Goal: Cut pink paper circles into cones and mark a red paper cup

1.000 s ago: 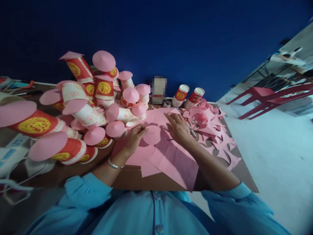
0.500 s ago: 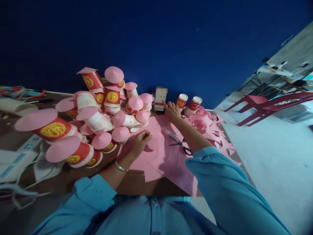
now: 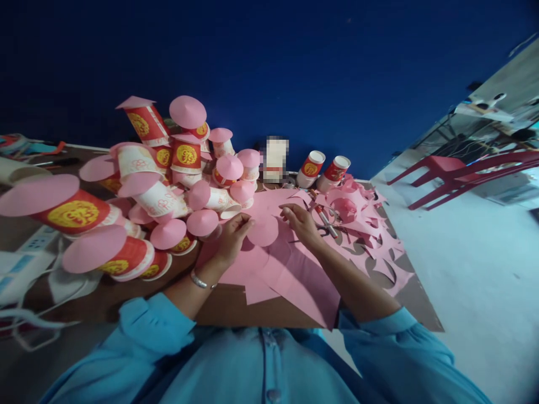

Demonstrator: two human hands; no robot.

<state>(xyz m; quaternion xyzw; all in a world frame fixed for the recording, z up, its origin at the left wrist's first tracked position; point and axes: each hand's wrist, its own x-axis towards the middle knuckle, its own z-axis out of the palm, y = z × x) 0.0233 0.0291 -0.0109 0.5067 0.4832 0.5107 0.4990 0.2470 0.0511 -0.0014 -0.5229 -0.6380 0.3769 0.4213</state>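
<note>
A round piece of pink paper (image 3: pixel 263 229) is pinched at its left edge by my left hand (image 3: pixel 231 235), which has a silver bracelet at the wrist. To its right, my right hand (image 3: pixel 304 225) hovers beside the disc with curved fingers slightly apart and nothing seen in them. Larger pink sheets (image 3: pixel 290 275) lie under both hands. A white and red pen-like tube (image 3: pixel 326 221) and dark-handled scissors (image 3: pixel 333 229) lie just right of my right hand, the scissors partly covered.
Many red and white paper cups (image 3: pixel 185 157) with pink cone tops crowd the left. Two paper cups (image 3: pixel 334 171) stand by the wall, near an upright phone (image 3: pixel 275 163). Pink paper scraps (image 3: pixel 366 224) cover the right side. A power strip (image 3: pixel 29 258) lies left; a red chair (image 3: pixel 446 174) stands right.
My right hand has drawn back from the phone to beside the paper disc. My left hand still holds the disc. The tube and scissors show differently, and the view has shifted slightly.
</note>
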